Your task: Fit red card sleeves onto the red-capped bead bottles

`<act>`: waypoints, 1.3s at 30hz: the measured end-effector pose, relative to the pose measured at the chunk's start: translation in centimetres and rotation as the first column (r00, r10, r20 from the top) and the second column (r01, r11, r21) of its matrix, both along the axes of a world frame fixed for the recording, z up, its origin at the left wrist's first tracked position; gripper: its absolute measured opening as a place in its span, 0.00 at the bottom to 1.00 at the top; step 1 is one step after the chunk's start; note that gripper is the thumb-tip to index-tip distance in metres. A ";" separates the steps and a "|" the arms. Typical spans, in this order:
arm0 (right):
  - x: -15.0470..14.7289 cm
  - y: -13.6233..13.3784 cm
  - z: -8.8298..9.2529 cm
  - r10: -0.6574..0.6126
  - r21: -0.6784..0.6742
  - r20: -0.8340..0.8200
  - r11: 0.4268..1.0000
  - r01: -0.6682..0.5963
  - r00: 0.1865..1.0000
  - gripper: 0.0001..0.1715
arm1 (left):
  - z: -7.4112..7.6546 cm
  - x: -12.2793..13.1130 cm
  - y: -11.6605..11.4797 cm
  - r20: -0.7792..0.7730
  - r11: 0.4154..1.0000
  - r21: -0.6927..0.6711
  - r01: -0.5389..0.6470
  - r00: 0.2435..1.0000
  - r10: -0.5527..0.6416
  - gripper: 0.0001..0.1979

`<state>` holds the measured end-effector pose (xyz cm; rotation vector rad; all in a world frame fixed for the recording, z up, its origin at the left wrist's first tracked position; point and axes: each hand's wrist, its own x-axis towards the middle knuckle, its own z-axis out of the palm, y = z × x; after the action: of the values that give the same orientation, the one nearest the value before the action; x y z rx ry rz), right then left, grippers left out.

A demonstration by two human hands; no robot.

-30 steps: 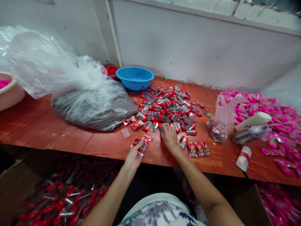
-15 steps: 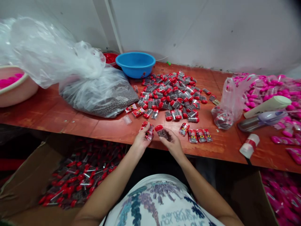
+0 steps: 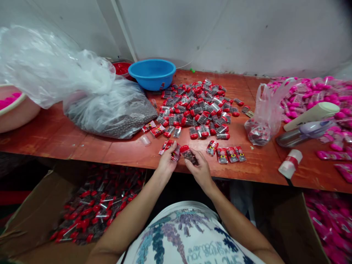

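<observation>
While the left hand (image 3: 167, 161) is closed around a few red printed packets (image 3: 176, 154), the thumb lying over them, the right hand (image 3: 202, 167) grips a red-capped container (image 3: 189, 154) between thumb and fingers, its cap turned toward the packets; the two hands are near each other above the front edge of the red table (image 3: 123, 154), and their loads sit just beside one another (whether they touch I cannot tell). Beyond them spreads a heap of similar containers (image 3: 203, 106), with a blue basin (image 3: 151, 82) at its back left; a large plastic bag (image 3: 110, 113), bulging with dark contents, lies to the left. Right of the hands, three printed pouches (image 3: 232, 154) lie side by side, a fourth tilted next to them; farther right stand a small clear bag (image 3: 262, 113) and a mound of pink items (image 3: 310, 95); below the table, an open carton (image 3: 27, 216) holds more red-capped pieces.
</observation>
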<state>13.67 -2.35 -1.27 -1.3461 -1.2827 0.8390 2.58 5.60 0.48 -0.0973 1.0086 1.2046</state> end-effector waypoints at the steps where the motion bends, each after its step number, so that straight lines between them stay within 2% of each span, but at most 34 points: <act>1: 0.0 0.1 -0.1 -0.004 -0.001 0.001 1.000 0.004 1.000 0.24 | 0.0 0.1 0.0 0.003 1.000 0.001 0.001 1.000 -0.001 0.09; 8: -0.1 0.1 -0.7 0.013 -0.023 0.012 1.000 -0.013 1.000 0.24 | -0.4 0.4 -0.3 -0.046 0.998 0.057 0.027 0.999 -0.025 0.08; 13: -0.3 0.0 -0.7 -0.070 -0.059 -0.088 0.996 0.065 0.994 0.25 | -0.7 0.6 -0.6 -0.140 0.989 0.149 -0.003 0.990 0.024 0.07; 17: -0.2 -0.2 -0.5 -0.047 -0.091 -0.160 0.995 0.032 0.986 0.25 | -0.6 0.7 -0.9 -0.194 0.979 0.201 -0.021 0.979 0.061 0.09; 21: -0.3 -0.4 -0.5 -0.005 -0.069 -0.170 0.998 -0.007 0.985 0.23 | -0.3 0.8 -1.1 -0.245 0.971 0.240 0.003 0.968 0.058 0.12; 25: -0.3 -0.3 -0.8 -0.064 -0.102 -0.209 0.994 0.044 0.976 0.25 | -0.3 0.7 -1.4 -0.249 0.960 0.279 0.033 0.968 0.039 0.12; 28: -0.1 -0.3 -0.9 -0.075 -0.100 -0.225 0.994 0.054 0.971 0.25 | -0.1 0.5 -1.6 -0.243 0.956 0.280 0.088 0.970 -0.018 0.11; 33: 0.6 -0.4 -0.9 -0.047 -0.059 -0.212 0.998 0.036 0.976 0.25 | 0.4 0.1 -2.1 -0.246 0.934 0.284 0.216 0.958 -0.147 0.10; 39: 1.8 -0.9 -0.6 0.080 -0.038 -0.163 0.995 -0.087 0.983 0.25 | 0.6 -0.1 -2.1 -0.384 0.922 0.323 0.214 0.920 -0.079 0.14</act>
<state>15.43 -3.24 -1.83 -1.2397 -1.2056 1.0199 2.45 3.54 1.09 0.5041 1.0746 1.2725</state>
